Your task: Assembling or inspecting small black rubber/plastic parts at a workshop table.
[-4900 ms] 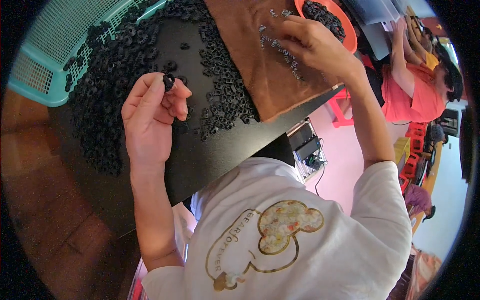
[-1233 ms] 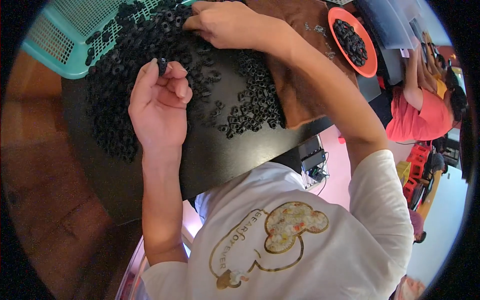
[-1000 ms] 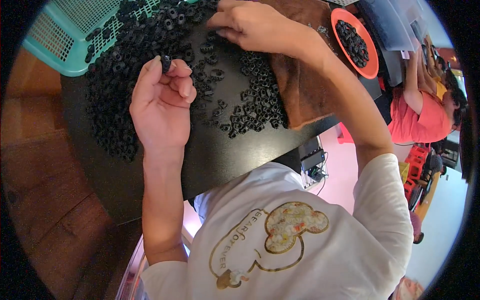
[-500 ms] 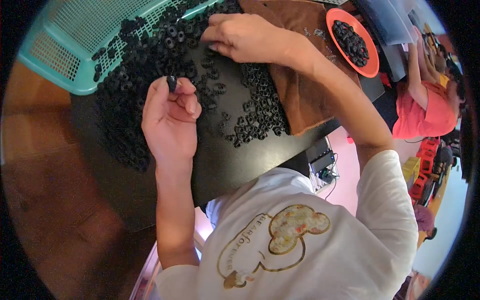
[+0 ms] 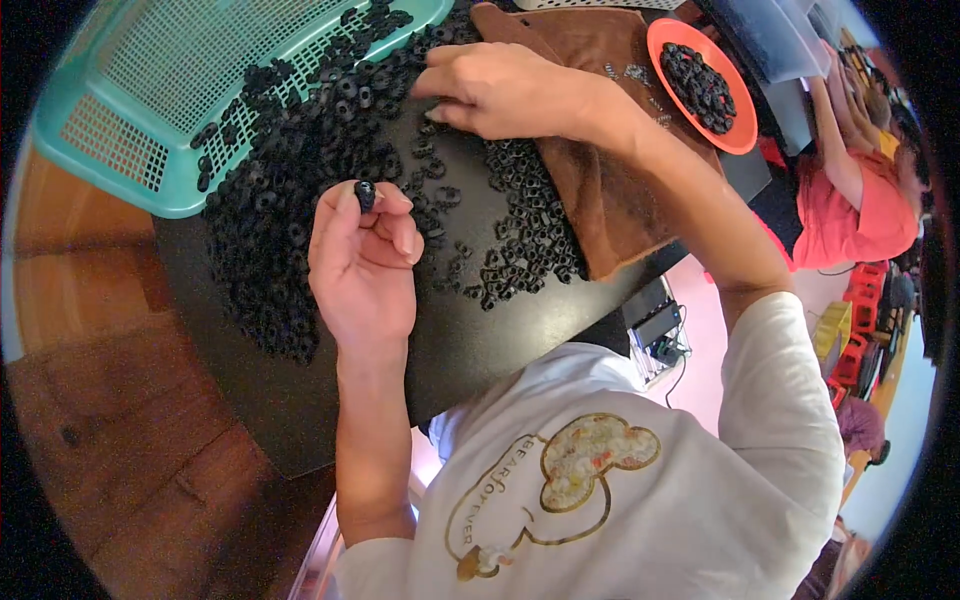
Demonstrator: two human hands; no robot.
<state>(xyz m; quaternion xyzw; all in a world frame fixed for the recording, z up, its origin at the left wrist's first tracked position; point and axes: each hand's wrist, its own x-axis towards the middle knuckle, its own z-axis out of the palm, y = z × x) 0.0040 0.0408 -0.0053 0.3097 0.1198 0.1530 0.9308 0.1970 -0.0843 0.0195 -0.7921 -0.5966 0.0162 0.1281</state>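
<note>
My left hand (image 5: 365, 265) is raised above the dark table. Its thumb and forefinger pinch a small black plastic part (image 5: 366, 195), held upright. My right hand (image 5: 490, 88) is at the right edge of a large pile of small black plastic parts (image 5: 270, 230), some with oval holes. Its fingers are curled in, and whatever lies between their tips is hidden. Below that hand, a loose line of black pieces (image 5: 430, 165) lies on the table. Farther right spreads a group of hollow black pieces (image 5: 525, 230).
The pile spills from a tipped green mesh basket (image 5: 120, 190) at the far left. A brown cloth (image 5: 610, 205) on the right bears several small metal springs (image 5: 636, 73). Beyond stand an orange bowl (image 5: 745, 130) of black parts and a clear bin (image 5: 760, 40). Another person (image 5: 855, 200) sits farther right.
My left hand, still pinching the black part, is a little lower and farther right in the view. The basket and pile also shift slightly as the view moves. My right hand stays beside the pile.
</note>
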